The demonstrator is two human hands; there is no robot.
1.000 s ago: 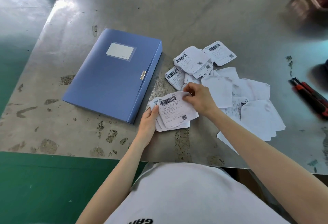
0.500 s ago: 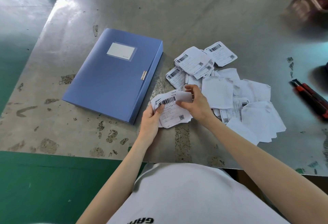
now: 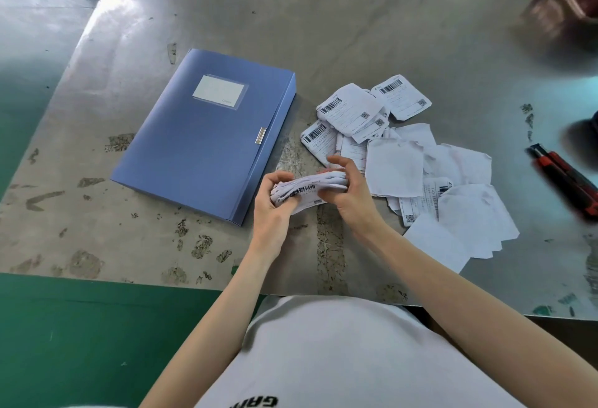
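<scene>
Squaring a small stack of labels [image 3: 302,192] over the bench [image 3: 356,19], a person grips it at both short ends. The left hand [image 3: 273,213] curls round the left edge, and the right hand [image 3: 351,197] pinches the right edge with its forefinger raised. The stack sits between the 2 hands, apparently lifted just off the surface, near the front corner of a closed blue file box [image 3: 207,136]. Thin, light and limp, the slips look likely to bow, slide apart or crease, so a hold on opposite edges with fingers beneath seems safest. More loose labels [image 3: 420,168] lie scattered just right of the right hand; a red utility knife [image 3: 564,181] rests well apart.
</scene>
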